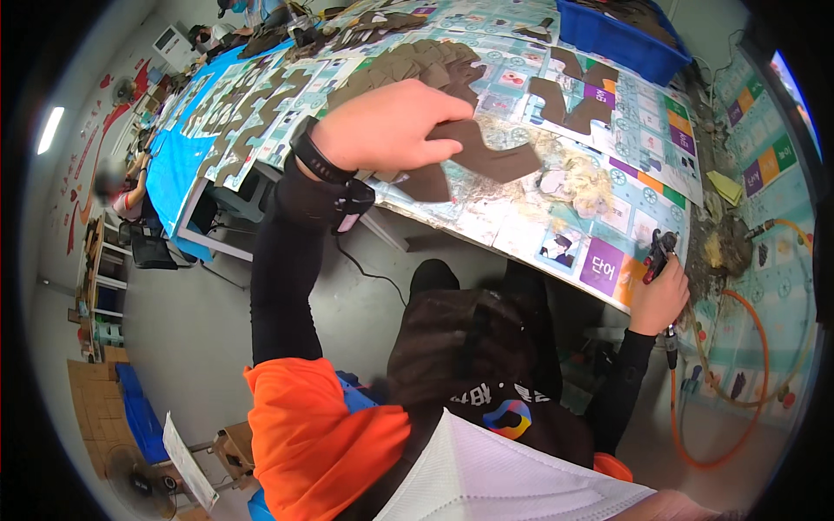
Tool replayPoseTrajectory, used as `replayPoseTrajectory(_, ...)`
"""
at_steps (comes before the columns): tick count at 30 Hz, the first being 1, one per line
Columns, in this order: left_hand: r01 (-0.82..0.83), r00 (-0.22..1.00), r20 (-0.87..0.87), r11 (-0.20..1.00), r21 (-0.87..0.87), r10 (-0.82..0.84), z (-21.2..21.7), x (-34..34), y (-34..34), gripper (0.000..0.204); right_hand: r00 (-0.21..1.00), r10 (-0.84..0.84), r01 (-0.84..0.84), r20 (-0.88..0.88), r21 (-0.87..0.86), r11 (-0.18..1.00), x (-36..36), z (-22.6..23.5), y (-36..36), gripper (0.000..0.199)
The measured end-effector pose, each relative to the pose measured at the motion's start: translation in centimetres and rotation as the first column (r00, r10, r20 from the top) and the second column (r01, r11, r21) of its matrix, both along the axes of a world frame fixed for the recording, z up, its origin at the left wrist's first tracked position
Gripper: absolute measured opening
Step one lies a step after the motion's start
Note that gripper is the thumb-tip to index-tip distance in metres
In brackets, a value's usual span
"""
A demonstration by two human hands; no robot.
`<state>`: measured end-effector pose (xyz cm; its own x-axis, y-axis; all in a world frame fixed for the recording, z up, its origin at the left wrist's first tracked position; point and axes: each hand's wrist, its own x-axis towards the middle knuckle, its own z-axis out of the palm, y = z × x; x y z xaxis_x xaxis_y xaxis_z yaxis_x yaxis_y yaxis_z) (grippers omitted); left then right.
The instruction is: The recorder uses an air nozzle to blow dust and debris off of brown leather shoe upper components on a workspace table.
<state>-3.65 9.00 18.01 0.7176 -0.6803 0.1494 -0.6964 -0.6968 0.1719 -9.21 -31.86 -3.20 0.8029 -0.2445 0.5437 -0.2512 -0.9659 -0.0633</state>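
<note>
Jutting rightward from pinched left grip (393,126), a brown piece (493,156), with a spray gun (662,247) in curled right grip (660,300).

Table (512,233) was topped with printed sheets (647,195), stained around the middle. Brown heap (408,68) sat mid-table, overlapping; brown rows (254,108) were laid out to its left, a few loose pieces (585,115) to its right. Pale crumpled lump (591,187) lay near the front edge. Blue bin (612,43) stood at the far right, blue cover (178,165) draped the left side.
</note>
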Motion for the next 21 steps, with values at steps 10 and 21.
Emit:
replayPoseTrajectory(10,0.012,0.985,0.17,0.977,-0.211,0.024,-0.4,1.2,-4.4,0.024,1.0,0.006,-0.006,0.005,-0.011,1.0,-0.1,0.3,0.0,0.043)
replayPoseTrajectory(21,0.03,0.954,0.296,0.968,-0.251,0.047,-1.2,2.7,-4.9,0.017,0.998,0.032,-0.033,0.048,0.009,0.999,-0.5,0.3,0.2,0.042)
